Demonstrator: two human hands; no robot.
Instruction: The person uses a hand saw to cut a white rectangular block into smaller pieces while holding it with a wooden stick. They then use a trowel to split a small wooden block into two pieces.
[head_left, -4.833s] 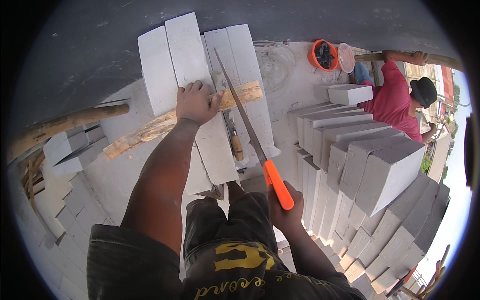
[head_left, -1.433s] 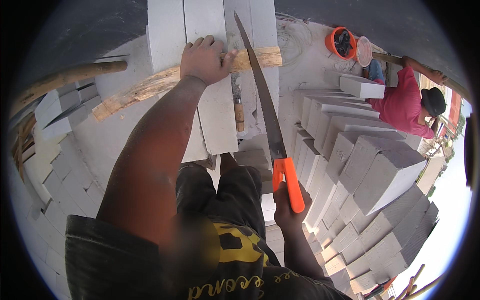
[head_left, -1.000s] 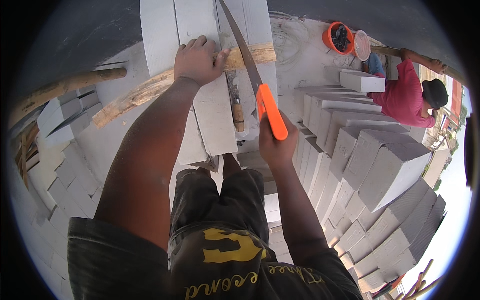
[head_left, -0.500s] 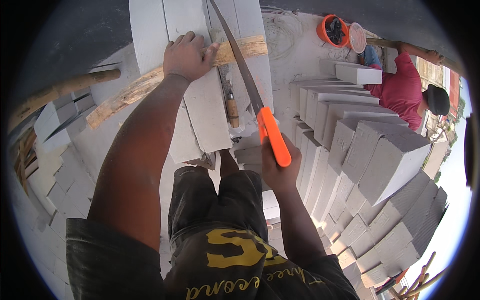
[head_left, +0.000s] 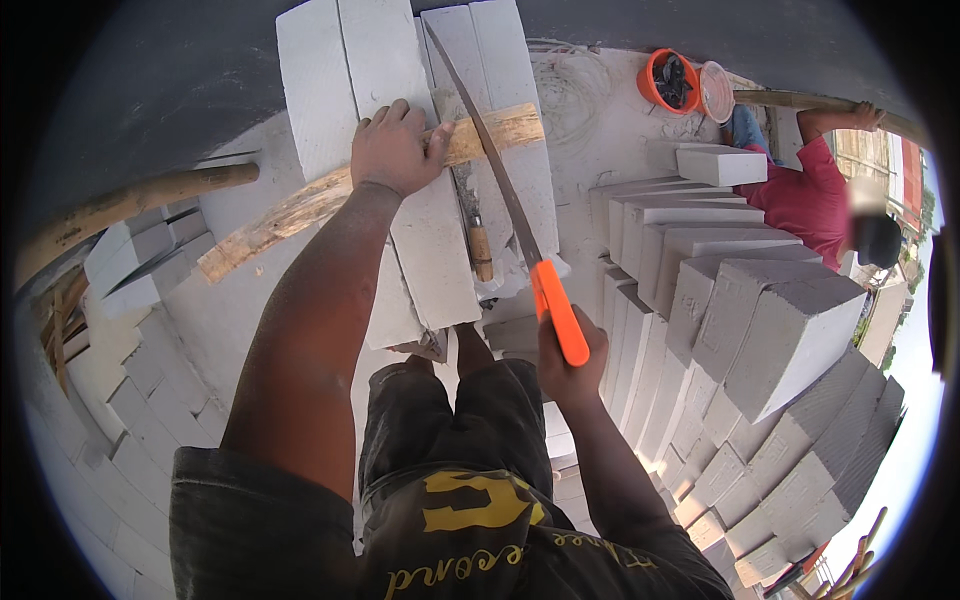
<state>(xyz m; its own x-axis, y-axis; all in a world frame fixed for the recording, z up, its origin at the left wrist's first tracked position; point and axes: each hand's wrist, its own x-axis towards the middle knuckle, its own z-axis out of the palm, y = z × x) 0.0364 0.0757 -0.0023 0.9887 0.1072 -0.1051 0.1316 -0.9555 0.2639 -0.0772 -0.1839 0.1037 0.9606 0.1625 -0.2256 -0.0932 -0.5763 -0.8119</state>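
Observation:
My left hand [head_left: 395, 150] presses on a rough wooden plank [head_left: 285, 215], its fingers curled over the far edge. The plank lies slantwise across long pale grey blocks [head_left: 430, 250] set side by side. My right hand [head_left: 575, 355] is closed around the orange handle of a hand saw [head_left: 510, 200]. Its blade points away from me and crosses the plank near the right end, the tip beyond it. Whether the teeth touch the wood I cannot tell. A tool with a wooden handle [head_left: 481, 255] lies between the blocks, right of my left hand, its far part under the plank.
Stacked pale blocks [head_left: 730, 310] rise on the right, and more blocks [head_left: 135, 255] stand at the left. An orange bucket [head_left: 668, 80] with dark contents stands at the far right. Beside the stack, a person in a red shirt [head_left: 805, 195] holds a pole [head_left: 790, 98].
The whole view has shifted, so the scene sits lower and farther right. My right hand has drawn the saw slightly toward me. My left hand keeps its place on the plank.

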